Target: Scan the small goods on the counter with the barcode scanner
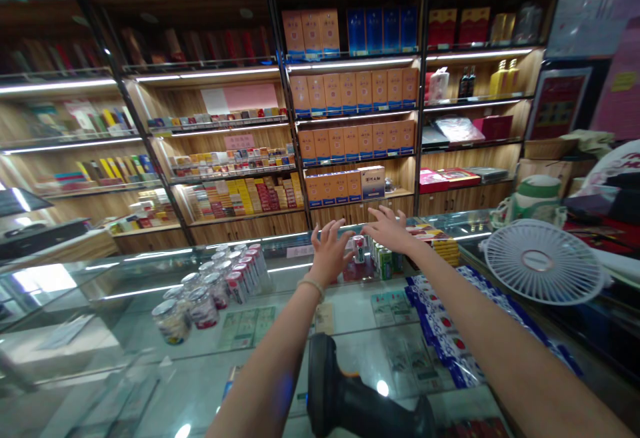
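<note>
Curved left hand [330, 250], right hand [389, 229] near cylindrical cans [385, 263], smooth glass counter [295, 321]

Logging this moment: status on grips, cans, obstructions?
Left grip open beside red-and-white can; right grip open near green cans. Contact unclear. Black scanner in foreground, not between grips and cans.

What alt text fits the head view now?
Left hand and right hand, spread open, reach over a glass counter beside small cans. A black scanner is in the foreground, a white fan at right, stocked shelves behind.
</note>
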`<state>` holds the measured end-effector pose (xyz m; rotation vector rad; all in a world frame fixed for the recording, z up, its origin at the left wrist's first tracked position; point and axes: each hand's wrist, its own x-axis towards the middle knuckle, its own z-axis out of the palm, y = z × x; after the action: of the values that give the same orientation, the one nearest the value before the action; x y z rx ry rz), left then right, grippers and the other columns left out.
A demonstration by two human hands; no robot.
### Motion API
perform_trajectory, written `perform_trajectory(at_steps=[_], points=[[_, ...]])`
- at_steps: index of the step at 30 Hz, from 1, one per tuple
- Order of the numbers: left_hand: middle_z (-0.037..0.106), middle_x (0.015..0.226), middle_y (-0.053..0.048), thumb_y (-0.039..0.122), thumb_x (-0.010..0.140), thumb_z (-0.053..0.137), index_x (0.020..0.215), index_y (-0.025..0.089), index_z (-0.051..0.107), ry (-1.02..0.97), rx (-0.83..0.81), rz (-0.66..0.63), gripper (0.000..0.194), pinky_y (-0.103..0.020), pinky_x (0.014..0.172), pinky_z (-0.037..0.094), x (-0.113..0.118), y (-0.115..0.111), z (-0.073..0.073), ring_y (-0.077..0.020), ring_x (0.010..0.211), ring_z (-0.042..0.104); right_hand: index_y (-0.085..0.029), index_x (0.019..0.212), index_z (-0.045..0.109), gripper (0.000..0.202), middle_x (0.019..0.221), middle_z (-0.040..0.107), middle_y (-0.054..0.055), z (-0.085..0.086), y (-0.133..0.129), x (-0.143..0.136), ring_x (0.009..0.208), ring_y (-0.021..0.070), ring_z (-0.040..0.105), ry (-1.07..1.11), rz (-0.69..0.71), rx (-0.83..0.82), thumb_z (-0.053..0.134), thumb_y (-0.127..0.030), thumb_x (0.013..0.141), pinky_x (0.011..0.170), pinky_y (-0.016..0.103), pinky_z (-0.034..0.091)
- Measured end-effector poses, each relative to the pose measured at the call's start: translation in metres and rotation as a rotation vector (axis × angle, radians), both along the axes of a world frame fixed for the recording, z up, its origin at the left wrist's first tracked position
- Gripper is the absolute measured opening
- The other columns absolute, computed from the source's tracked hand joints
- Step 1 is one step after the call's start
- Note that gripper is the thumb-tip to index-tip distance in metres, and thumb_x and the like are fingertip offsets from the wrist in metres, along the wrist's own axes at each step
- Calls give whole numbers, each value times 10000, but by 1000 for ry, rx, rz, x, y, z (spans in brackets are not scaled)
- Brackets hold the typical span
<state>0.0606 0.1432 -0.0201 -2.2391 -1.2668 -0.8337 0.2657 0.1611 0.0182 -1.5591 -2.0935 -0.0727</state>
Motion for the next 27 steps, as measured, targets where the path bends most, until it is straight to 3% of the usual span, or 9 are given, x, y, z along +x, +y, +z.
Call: perform_trajectory(at_steps=[7,16,27], points=[[446,1536,-62,293,736,801,1206,335,610,5,-19,6,509,-588,1212,91,6,5,-8,-307,1443,338,-341,916,798,630,1592,392,13,1,-1,1,1507,304,228,78,45,-54,214,-558,1015,1174,677,27],[467,1514,-64,325,778,760,1199,325,601,24,-7,37,450,-600,1200,132,17,18,-8,-296,1425,361,-352,1151,743,745,1636,305,-7,1,1,5,1531,278,155,84,-24,-117,87,-664,989,1206,621,-25],[477,1496,-59,335,758,773,1199,335,609,18,1,48,470,-589,1198,153,23,30,-10,-302,1404,382,-417,1345,603,666,1647,277,-20,-6,12,11,1533,292,146,-4,-70,-137,77,-631,997,1197,657,0]])
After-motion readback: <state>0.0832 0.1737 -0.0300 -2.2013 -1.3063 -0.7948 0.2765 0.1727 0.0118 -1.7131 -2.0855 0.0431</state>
